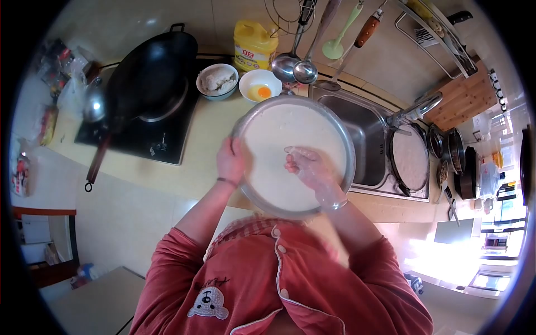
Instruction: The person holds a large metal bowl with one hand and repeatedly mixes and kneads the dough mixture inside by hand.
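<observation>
Your left fingers (237, 147) hold the basin (351, 162) steady; right fingers (291, 164) curl above its white liquid (268, 181), contents unclear. Moving there likely needs gentleness.

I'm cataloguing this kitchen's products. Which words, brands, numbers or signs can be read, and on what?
"立白": yellow jug; its other print is too small.
Shirt: dark lettering, unclear.
Stove: white marks, too small.
Packet on the far left: blurred.
</observation>
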`<state>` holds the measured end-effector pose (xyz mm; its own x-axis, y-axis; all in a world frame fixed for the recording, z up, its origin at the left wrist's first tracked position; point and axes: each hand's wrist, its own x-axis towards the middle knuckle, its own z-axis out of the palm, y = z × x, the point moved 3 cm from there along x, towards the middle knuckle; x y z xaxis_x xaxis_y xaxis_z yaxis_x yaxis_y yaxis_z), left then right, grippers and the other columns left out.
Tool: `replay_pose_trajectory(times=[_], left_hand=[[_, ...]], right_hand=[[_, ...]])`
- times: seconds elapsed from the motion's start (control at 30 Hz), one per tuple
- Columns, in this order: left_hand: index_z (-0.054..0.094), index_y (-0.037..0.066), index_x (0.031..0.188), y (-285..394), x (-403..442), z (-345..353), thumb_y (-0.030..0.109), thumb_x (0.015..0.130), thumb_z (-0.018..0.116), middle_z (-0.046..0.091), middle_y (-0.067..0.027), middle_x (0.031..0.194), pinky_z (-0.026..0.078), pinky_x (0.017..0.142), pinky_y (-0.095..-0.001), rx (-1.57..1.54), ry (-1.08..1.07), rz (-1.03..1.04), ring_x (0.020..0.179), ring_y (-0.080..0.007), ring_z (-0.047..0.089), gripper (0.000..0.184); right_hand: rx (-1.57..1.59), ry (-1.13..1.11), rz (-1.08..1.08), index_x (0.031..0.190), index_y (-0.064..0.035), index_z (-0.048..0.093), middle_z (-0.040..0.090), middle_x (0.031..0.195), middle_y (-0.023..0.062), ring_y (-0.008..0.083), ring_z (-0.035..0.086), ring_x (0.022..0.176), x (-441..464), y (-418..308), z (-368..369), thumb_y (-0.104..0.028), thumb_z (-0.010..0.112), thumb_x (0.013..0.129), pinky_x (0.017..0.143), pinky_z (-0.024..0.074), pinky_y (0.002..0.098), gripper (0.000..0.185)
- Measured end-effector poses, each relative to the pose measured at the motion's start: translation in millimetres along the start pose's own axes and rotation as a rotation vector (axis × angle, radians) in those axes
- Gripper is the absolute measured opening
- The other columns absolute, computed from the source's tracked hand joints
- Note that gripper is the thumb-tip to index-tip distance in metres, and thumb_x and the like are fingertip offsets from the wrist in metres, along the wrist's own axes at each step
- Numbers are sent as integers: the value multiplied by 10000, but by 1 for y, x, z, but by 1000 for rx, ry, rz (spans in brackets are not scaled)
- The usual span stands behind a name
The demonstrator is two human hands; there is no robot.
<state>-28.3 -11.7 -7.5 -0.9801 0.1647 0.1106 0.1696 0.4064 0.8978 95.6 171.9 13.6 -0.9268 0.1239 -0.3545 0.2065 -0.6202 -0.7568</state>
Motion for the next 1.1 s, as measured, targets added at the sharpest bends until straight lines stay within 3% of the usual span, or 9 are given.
replay_pose_trajectory(times=[0.23, 0.3, 0.53, 0.63, 0.7, 0.83, 0.9, 1.03, 1.1], left_hand=[[523, -2, 889, -1, 0, 0, 269, 879, 432, 562, -240, 789, 428, 641, -440, -11, 8, 29, 750, -412, 538, 286], [538, -9, 920, -3, 0, 1, 261, 887, 439, 578, -181, 757, 435, 633, -360, 30, 11, 25, 693, -299, 562, 289], [538, -10, 923, -5, 1, 1, 252, 887, 438, 575, -180, 751, 435, 631, -359, 38, -9, 24, 689, -296, 561, 283], [538, -10, 924, -5, 1, 1, 252, 888, 437, 573, -180, 748, 435, 630, -359, 53, -3, 29, 686, -296, 560, 283], [515, -6, 854, 1, 0, -1, 255, 876, 439, 554, -244, 762, 418, 622, -450, 10, 18, 51, 726, -421, 529, 273], [521, -4, 867, 2, 0, -1, 256, 877, 438, 558, -243, 768, 420, 625, -449, 7, 17, 44, 730, -421, 531, 273], [542, -11, 916, -2, 1, 1, 255, 888, 440, 573, -177, 735, 435, 618, -352, 29, 14, 26, 667, -284, 558, 286], [544, -10, 913, -1, 0, 1, 254, 889, 440, 573, -173, 728, 434, 611, -351, 20, 19, 32, 659, -278, 557, 285], [532, 2, 892, 0, 0, 0, 262, 875, 436, 564, -238, 779, 426, 634, -445, -3, 6, 8, 741, -416, 539, 278]], right_hand=[[109, -90, -72, 1052, 57, 519, 584, 938, 144, 259, 591, 859, 1, -2, 9, -71, 515, 839, 833, 476, 372, 248], [128, -75, -66, 1052, 52, 520, 584, 936, 143, 259, 591, 854, 0, -5, 13, -85, 517, 844, 827, 476, 372, 249], [152, -14, -9, 1060, 30, 524, 590, 916, 135, 246, 585, 857, 6, 3, -2, -142, 513, 869, 797, 478, 349, 257], [37, 25, -11, 1060, 27, 524, 593, 922, 136, 242, 583, 878, 2, -1, 4, -107, 520, 858, 809, 476, 341, 243], [60, 19, -39, 1059, 27, 525, 593, 933, 138, 241, 582, 885, 1, -1, 7, -88, 520, 853, 813, 475, 339, 236], [82, -13, -95, 1049, 28, 527, 591, 956, 144, 243, 579, 911, 0, -4, 10, -45, 522, 838, 833, 470, 344, 223], [81, -8, -105, 1046, 23, 528, 593, 953, 141, 234, 581, 898, -1, -7, 14, -52, 522, 840, 819, 475, 337, 219], [-13, 16, -76, 1043, 5, 530, 597, 947, 130, 204, 586, 851, 6, 3, 0, -80, 512, 854, 766, 487, 313, 208], [-24, 35, -58, 1049, 1, 530, 598, 948, 128, 196, 586, 840, 7, 4, -4, -93, 508, 860, 752, 487, 305, 212]])
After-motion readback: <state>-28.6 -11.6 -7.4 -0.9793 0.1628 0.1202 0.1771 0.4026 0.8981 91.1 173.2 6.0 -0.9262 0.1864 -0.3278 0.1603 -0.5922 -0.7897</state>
